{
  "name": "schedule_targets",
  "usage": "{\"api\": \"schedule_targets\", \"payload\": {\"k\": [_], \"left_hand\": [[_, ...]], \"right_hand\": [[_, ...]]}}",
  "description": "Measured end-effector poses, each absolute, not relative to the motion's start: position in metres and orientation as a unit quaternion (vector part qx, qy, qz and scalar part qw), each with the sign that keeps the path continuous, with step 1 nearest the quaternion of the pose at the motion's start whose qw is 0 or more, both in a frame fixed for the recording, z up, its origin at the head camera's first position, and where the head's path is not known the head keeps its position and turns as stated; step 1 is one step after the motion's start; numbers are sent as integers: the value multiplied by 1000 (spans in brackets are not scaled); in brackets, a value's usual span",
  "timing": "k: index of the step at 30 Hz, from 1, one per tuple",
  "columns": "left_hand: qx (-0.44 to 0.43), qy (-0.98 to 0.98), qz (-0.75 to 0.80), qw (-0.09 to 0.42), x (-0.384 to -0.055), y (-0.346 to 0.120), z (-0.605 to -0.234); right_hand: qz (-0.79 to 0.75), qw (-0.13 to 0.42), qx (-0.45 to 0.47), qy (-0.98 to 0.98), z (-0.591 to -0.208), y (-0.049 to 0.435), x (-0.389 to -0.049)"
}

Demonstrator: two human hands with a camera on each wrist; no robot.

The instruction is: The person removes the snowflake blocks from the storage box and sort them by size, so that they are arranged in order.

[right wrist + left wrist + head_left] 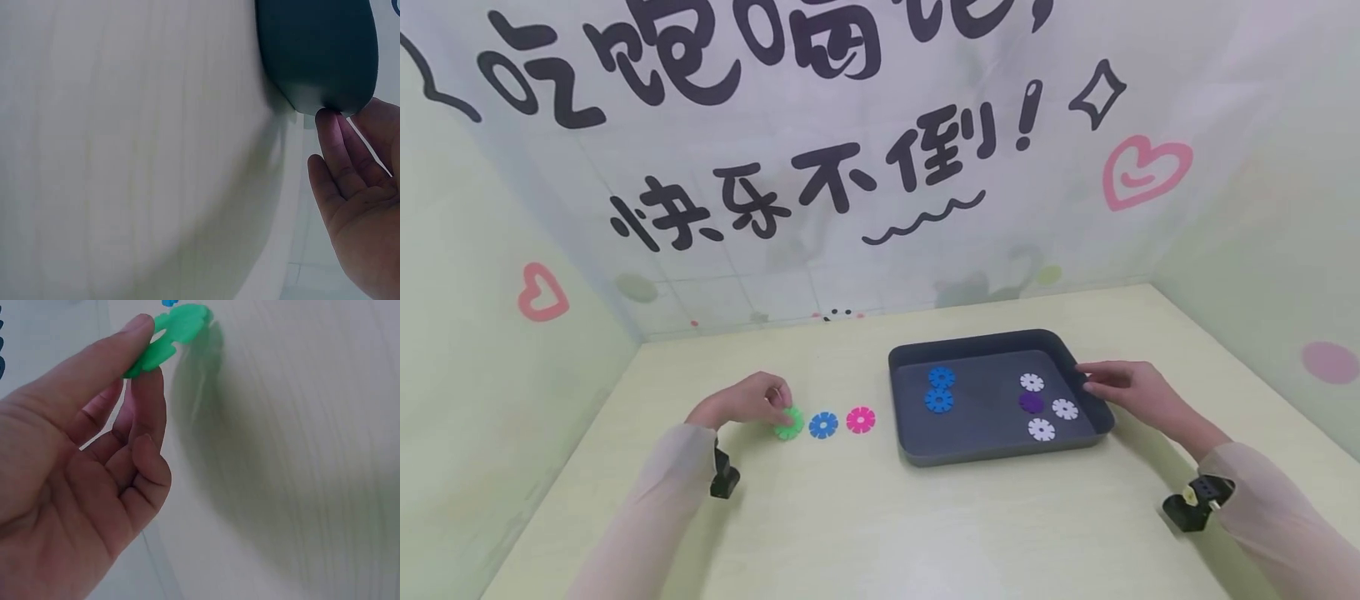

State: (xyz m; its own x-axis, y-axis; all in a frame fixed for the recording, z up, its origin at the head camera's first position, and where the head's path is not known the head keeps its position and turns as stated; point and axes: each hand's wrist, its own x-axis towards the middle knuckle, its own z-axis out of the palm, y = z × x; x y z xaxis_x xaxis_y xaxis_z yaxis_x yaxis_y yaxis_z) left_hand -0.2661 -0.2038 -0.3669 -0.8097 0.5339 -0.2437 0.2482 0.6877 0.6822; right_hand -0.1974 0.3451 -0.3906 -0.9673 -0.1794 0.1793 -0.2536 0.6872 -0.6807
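My left hand (pixel 743 401) pinches a green notched plastic disc (pixel 795 426) between thumb and fingers. In the left wrist view the green disc (pixel 187 324) is tilted, with its shadow on the tabletop. To its right on the table lie a blue disc (pixel 815 426) and a pink disc (pixel 852 420), in a row. At the right end of a dark grey tray (pixel 977 454), my right hand (pixel 1131 392) holds the rim. Seen from the right wrist, fingers (pixel 337 153) touch the tray's outer wall (pixel 319 56); the thumb's tip is hidden behind it.
Inside the tray, two blue discs (pixel 938 401) touch or overlap at the left. A purple disc (pixel 1031 402) lies among white discs (pixel 1041 430) at the right. Printed walls (pixel 880 275) enclose the pale table (pixel 865 517) at the back and both sides.
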Motion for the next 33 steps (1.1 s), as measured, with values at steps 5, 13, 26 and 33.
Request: {"api": "schedule_targets", "payload": {"k": [5,13,26,33], "left_hand": [[210,891,338,219,-267,-206,-377],[201,898,332,207,-266,-204,-383],[190,900,336,202,-263,-202,-383],[195,906,334,173,-261,-183,-376]], "right_hand": [[377,51,119,-917,-390,345,-197],[381,52,119,-916,-390,344,-198],[375,54,111,-919,-390,345,-195],[382,64,114,-915,-392,345,-195]]}}
